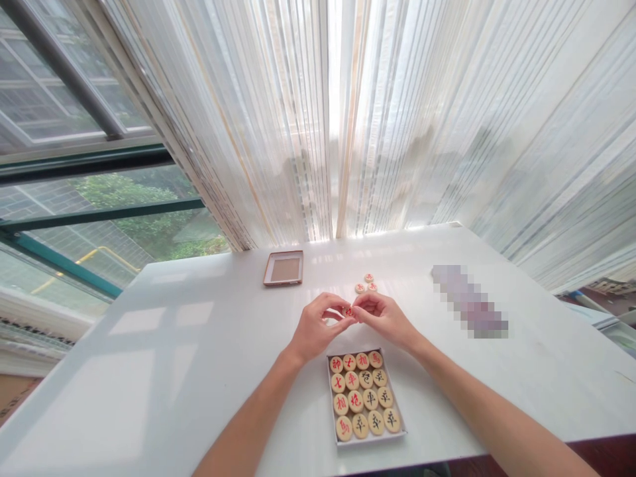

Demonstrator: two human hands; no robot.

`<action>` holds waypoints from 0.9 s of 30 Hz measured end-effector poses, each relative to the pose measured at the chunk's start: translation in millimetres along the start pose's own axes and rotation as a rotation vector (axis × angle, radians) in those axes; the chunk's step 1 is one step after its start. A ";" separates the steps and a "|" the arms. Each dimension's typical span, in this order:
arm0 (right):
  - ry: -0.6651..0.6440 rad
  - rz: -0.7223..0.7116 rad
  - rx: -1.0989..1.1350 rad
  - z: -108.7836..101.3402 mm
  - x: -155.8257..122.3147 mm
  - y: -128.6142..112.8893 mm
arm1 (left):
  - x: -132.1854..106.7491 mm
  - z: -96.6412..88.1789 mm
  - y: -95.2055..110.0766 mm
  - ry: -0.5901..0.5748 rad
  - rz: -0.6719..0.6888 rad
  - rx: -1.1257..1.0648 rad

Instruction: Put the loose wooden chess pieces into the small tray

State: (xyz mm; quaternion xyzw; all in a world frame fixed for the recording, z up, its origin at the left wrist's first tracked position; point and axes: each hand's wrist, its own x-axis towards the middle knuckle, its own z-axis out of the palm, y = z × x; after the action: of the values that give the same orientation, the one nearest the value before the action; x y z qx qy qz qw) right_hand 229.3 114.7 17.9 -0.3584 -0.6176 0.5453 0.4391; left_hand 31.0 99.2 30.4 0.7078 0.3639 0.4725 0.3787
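My left hand (318, 328) and my right hand (382, 317) meet above the white table (149, 371), fingertips pinched together on one round wooden chess piece (348, 311) with a red mark. Just below the hands lies a shallow white box (366, 438) filled with several wooden chess pieces (364, 397) in rows, marked in red and black. Three loose pieces (366, 285) lie on the table just beyond my hands.
A brown-rimmed box lid (283, 268) lies at the back of the table near the sheer curtains (348, 119). A blurred patch (470, 301) covers something to the right. Windows (74, 199) stand to the left.
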 end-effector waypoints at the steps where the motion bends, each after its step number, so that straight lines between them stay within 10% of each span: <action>1: 0.008 -0.007 -0.013 -0.5 0.0 -0.2 | -0.7 -0.4 0.6 -0.008 -0.022 -0.006; 27: 0.027 -0.171 -0.250 0.3 -7.4 -12.1 | -3.0 -5.5 3.2 -0.076 -0.209 -0.091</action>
State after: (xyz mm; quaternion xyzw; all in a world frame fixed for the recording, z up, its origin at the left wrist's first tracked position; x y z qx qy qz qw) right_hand 232.1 106.0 28.7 -0.3637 -0.7028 0.4200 0.4443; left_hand 25.5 96.2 33.6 0.6655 0.3993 0.4192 0.4711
